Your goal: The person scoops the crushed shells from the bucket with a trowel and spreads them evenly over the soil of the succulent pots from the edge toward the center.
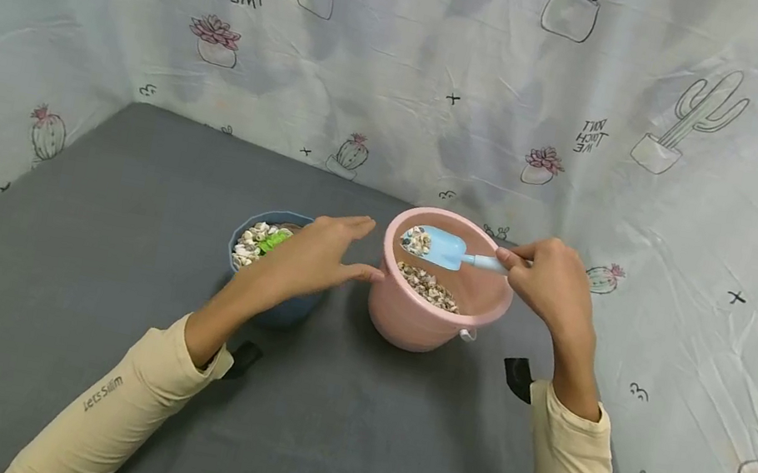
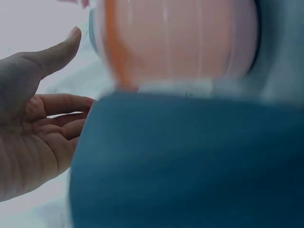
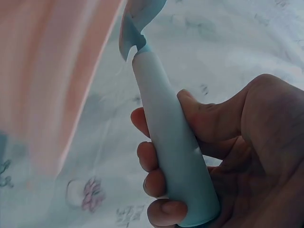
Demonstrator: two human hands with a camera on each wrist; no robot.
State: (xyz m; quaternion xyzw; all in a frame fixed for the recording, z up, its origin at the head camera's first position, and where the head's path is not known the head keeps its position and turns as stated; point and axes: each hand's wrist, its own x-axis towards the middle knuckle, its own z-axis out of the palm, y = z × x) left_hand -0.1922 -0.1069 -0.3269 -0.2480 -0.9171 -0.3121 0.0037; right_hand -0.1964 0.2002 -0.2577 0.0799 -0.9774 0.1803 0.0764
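My right hand (image 1: 548,281) grips the white handle (image 3: 173,137) of a small light-blue trowel (image 1: 448,249), fingers curled round it in the right wrist view. The trowel's blade carries a little heap of pebbles (image 1: 417,241) over the mouth of a pink bucket (image 1: 403,317). More pebbles (image 1: 427,286) lie inside that bucket. My left hand (image 1: 309,256) is held between the two containers with fingers extended, thumb tip right at the pink bucket's rim. Partly hidden behind it stands a blue pot (image 1: 290,310) holding pale stones (image 1: 246,248) and a green leafy piece (image 1: 274,241).
Dark grey cloth (image 1: 343,442) covers the table. A pale curtain (image 1: 394,62) printed with cacti hangs behind and along the sides. A white handle pivot (image 1: 468,334) juts from the bucket's near right side. Black wrist mounts (image 1: 517,377) stick out from the sleeves.
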